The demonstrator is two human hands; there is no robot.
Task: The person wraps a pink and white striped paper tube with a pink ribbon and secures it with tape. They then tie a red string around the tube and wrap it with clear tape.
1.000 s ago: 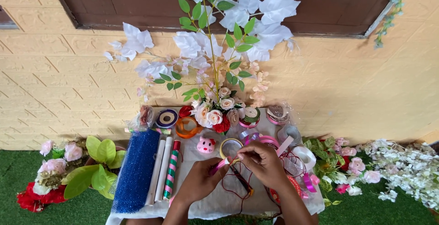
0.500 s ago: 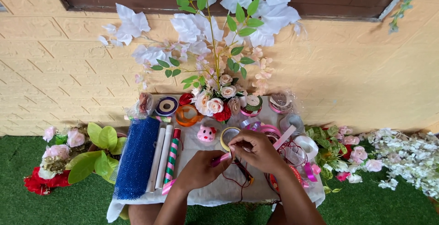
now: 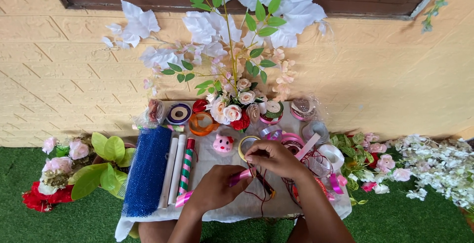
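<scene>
pink ribbon (image 3: 237,178), shiny narrow strip, lies across white cloth table (image 3: 217,208) near front edge. left hand (image 3: 217,193) fingers curled, pinching ribbon. right hand (image 3: 276,158) fingers bent onto ribbon end beside yellow tape roll (image 3: 245,142); thin dark red string (image 3: 264,186) under hands.

Lighting where I work: soft, even daylight; faint shadows under my hands (image 3: 247,174). No glare. Focus sharp centrally; mild wide-angle bending along the wall (image 3: 74,65) edges.

The right hand (image 3: 276,158) hides part of the tape roll (image 3: 245,145); forearms run off the bottom edge.
</scene>
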